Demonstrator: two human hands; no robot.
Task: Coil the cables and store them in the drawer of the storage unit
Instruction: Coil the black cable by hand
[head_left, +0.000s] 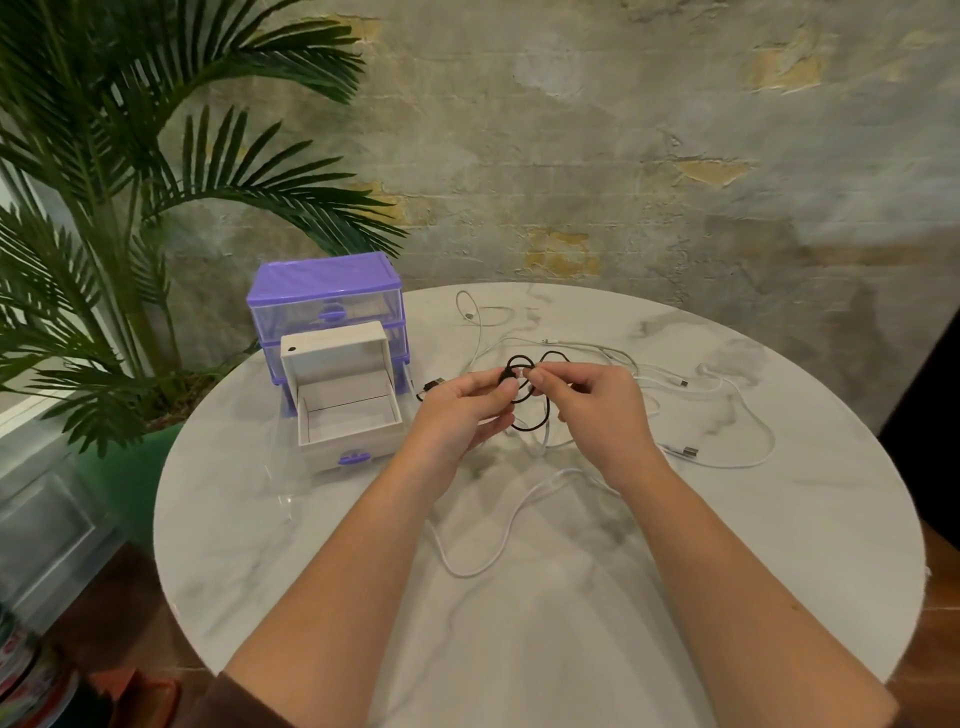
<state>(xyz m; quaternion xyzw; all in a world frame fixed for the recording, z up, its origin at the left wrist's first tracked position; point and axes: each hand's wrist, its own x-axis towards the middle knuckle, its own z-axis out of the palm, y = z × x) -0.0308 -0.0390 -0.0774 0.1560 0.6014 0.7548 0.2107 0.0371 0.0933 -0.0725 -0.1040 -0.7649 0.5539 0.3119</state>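
Both hands hold the black cable just above the surface: the left hand pinches its loops, the right hand pinches the next turn. Keep the loops equal and tight; the open drawer waits left of the left hand.

bare forearms, brown sleeve at left elbow

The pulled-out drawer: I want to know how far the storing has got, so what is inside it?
Nothing shows inside the drawer: its pale floor and back wall look bare. Its front wall hides the nearest strip of floor. The black cable is between both hands.
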